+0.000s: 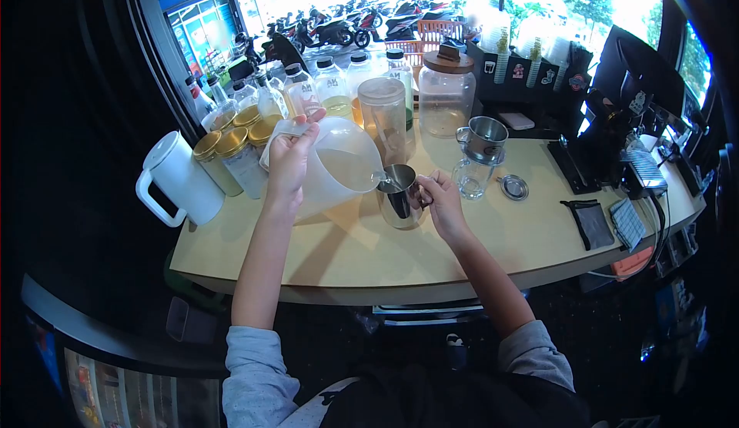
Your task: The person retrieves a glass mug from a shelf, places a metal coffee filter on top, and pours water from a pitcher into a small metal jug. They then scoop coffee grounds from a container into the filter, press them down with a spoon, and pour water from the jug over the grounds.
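My left hand (291, 155) is closed on the handle of a translucent plastic pitcher (339, 158), tilted to the right. The pitcher's spout meets the rim of a small steel cup (398, 189), and clear liquid shows at the spout. My right hand (437, 193) grips the steel cup at its right side. Just below the cup, a clear container (402, 219) is partly hidden by it. To the right of my right hand, a metal drip filter (486, 139) sits on a glass mug (471, 178), beside a small round metal lid (513, 188).
A white jug (181, 182), gold-lidded jars (235, 147) and black-capped bottles (332, 89) crowd the left and back of the wooden counter (369, 262). A large wood-lidded jar (446, 93) stands behind. Cloths (627, 224) and black equipment (593, 143) lie to the right.
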`<state>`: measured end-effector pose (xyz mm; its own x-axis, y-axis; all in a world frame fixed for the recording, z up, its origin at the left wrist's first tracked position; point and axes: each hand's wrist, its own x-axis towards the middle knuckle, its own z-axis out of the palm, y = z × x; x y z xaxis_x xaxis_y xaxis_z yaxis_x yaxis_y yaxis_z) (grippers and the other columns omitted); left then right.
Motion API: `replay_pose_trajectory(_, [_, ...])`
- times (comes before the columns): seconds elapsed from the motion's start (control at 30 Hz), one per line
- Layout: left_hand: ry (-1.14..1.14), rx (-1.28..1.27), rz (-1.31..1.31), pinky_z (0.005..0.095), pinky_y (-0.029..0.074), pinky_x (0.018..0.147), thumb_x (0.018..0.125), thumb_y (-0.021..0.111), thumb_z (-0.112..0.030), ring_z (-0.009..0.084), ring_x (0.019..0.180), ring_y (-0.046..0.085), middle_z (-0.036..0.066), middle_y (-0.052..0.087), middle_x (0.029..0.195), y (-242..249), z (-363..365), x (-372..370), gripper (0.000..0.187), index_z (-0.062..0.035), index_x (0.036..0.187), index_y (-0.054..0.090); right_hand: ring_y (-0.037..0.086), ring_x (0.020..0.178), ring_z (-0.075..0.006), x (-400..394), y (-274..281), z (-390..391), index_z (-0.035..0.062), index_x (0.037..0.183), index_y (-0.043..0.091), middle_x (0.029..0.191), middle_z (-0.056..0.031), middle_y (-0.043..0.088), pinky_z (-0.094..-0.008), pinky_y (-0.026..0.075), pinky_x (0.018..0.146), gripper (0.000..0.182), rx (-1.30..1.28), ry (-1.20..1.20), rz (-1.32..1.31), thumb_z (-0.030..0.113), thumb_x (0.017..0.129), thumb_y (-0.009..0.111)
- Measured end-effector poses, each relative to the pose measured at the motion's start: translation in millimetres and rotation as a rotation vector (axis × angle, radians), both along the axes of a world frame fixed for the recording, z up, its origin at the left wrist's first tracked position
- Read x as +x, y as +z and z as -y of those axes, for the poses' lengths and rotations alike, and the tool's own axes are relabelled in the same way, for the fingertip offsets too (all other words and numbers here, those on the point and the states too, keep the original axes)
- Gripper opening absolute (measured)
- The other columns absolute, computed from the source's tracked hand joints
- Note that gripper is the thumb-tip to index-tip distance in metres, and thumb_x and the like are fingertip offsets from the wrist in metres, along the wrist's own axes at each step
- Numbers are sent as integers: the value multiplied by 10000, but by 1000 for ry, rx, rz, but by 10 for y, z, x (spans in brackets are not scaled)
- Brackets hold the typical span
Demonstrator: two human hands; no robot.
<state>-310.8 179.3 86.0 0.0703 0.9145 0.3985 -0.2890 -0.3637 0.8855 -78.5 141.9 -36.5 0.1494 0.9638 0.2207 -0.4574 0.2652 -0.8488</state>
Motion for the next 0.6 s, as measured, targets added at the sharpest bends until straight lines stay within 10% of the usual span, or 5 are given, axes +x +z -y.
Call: replay_pose_trajectory(0.6, [30, -10, -7, 278, 362, 976, 908, 525, -92, 140, 1095, 528, 131, 589, 1187, -5, 19, 50, 109, -80, 1006, 480, 441, 531, -60, 84, -114, 78, 103, 667, 425, 569, 31, 447, -206, 347, 539, 249, -12, -17, -3, 100, 848, 595])
